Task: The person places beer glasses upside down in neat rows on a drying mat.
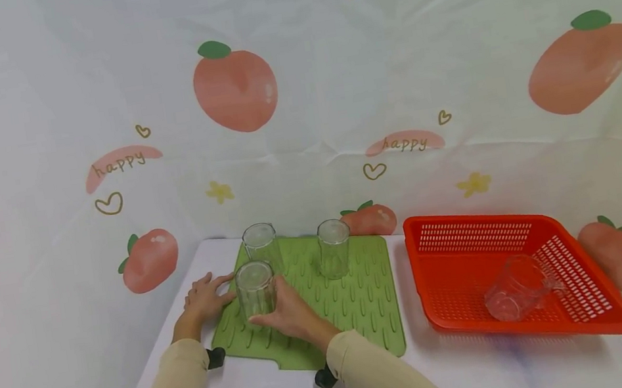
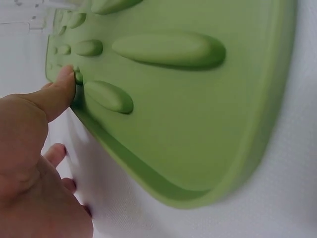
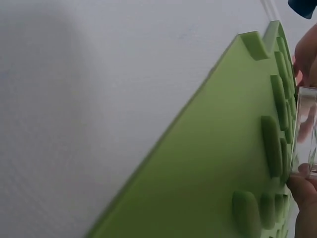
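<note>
My right hand [image 1: 292, 312] grips a clear glass cup [image 1: 255, 289] at the left side of a green drying mat [image 1: 370, 318]. In the right wrist view that cup [image 3: 306, 131] stands at the right edge, down at the mat's ridges. At the mat's left edge lies my left hand [image 1: 202, 302], its thumb touching the rim and its other fingers on the white tabletop; the left wrist view shows this hand [image 2: 29, 148] closely. Behind the held cup stands a second glass cup [image 1: 263, 244], partly hidden by it. A third glass cup [image 1: 333, 250] stands near the mat's back.
A red plastic basket [image 1: 443, 328] with perforated walls is on the right of the table. Inside it a clear glass mug [image 1: 515, 290] lies tilted, its handle toward the right. A white cloth [image 1: 308, 174] with fruit prints hangs close behind the mat.
</note>
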Demonstrator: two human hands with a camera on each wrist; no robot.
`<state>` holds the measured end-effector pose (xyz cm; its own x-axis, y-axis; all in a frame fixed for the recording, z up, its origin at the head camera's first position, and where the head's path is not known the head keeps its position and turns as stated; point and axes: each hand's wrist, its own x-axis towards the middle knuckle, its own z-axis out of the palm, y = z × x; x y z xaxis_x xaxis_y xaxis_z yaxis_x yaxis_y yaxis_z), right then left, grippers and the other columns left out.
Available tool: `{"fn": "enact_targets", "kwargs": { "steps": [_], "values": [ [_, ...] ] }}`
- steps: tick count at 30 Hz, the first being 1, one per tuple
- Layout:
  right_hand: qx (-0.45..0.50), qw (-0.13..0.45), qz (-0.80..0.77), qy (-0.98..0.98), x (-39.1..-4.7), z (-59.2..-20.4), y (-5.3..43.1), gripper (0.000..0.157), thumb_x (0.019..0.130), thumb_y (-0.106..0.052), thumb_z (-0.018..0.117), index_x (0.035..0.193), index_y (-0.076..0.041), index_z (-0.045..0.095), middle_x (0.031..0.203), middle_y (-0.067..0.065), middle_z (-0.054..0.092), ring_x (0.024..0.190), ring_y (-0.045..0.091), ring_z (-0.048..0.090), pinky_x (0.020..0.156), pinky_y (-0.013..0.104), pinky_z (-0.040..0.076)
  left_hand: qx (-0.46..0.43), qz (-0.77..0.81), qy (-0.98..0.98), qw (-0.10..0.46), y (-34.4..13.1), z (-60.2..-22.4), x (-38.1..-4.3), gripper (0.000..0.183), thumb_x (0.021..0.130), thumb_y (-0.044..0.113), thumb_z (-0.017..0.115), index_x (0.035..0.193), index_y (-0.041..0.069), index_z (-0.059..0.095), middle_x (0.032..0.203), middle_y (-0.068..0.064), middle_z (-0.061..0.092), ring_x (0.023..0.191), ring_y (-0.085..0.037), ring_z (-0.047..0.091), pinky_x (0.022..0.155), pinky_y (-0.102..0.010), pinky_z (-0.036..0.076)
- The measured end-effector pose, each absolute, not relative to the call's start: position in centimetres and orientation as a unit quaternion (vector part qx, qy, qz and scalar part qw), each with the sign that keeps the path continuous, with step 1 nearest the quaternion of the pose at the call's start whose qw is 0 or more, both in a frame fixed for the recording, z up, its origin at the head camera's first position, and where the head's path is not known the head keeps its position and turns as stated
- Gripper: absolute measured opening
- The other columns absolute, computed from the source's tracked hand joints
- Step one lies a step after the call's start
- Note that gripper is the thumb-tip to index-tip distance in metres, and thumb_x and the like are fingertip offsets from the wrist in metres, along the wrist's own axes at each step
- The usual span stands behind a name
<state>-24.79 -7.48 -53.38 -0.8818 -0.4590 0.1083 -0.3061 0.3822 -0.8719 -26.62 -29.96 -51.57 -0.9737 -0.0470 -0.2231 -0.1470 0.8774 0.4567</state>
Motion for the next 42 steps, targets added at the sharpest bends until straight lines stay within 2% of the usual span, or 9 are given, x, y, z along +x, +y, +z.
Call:
{"fn": "enact_targets", "kwargs": {
  "steps": [9, 23, 34, 42],
  "values": [
    [-0.251, 0.084, -0.466, 0.844, -24.8, -53.5, -7.3, 0.086, 0.072, -0.047, 0.079, 0.139, -0.021, 0.032, 0.135, -0.004, 0.051, 0.125, 0.01, 0.051, 0.105, 0.035, 0.045, -0.055, 0.239, 0.964, 0.101, -30.0, -51.6, -27.0, 0.052, 0.094, 0.035, 0.057, 0.144, 0.023, 0.044, 0.157, -0.026, 0.012, 0.14, -0.057, 0.009, 0.108, -0.073, 0.012],
    [-0.249, 0.07, -0.431, 0.864, -24.8, -53.2, -7.6, 0.095, 0.071, -0.049, 0.079, 0.146, -0.024, 0.026, 0.14, -0.003, 0.05, 0.126, 0.011, 0.051, 0.103, 0.035, 0.046, -0.055, 0.242, 0.965, 0.089, -29.6, -51.0, -27.0, 0.052, 0.093, 0.025, 0.054, 0.144, 0.022, 0.044, 0.157, -0.026, 0.014, 0.14, -0.057, 0.009, 0.109, -0.072, 0.013],
    [-0.222, 0.088, -0.412, 0.88, -24.2, -52.9, -8.3, 0.098, 0.07, -0.051, 0.079, 0.147, -0.019, 0.026, 0.141, 0.005, 0.051, 0.126, 0.018, 0.053, 0.102, 0.038, 0.047, -0.056, 0.25, 0.962, 0.094, -30.2, -51.7, -26.7, 0.053, 0.093, 0.025, 0.054, 0.145, 0.019, 0.043, 0.157, -0.027, 0.012, 0.14, -0.057, 0.005, 0.109, -0.073, 0.009],
    [-0.222, 0.108, -0.408, 0.879, -24.1, -52.8, -8.0, 0.102, 0.068, -0.053, 0.079, 0.148, -0.026, 0.024, 0.144, 0.0, 0.048, 0.129, 0.017, 0.051, 0.104, 0.04, 0.045, -0.05, 0.252, 0.962, 0.095, -30.2, -52.0, -26.3, 0.052, 0.094, 0.029, 0.054, 0.145, 0.021, 0.043, 0.157, -0.027, 0.012, 0.14, -0.057, 0.007, 0.109, -0.073, 0.011]
  ]
}}
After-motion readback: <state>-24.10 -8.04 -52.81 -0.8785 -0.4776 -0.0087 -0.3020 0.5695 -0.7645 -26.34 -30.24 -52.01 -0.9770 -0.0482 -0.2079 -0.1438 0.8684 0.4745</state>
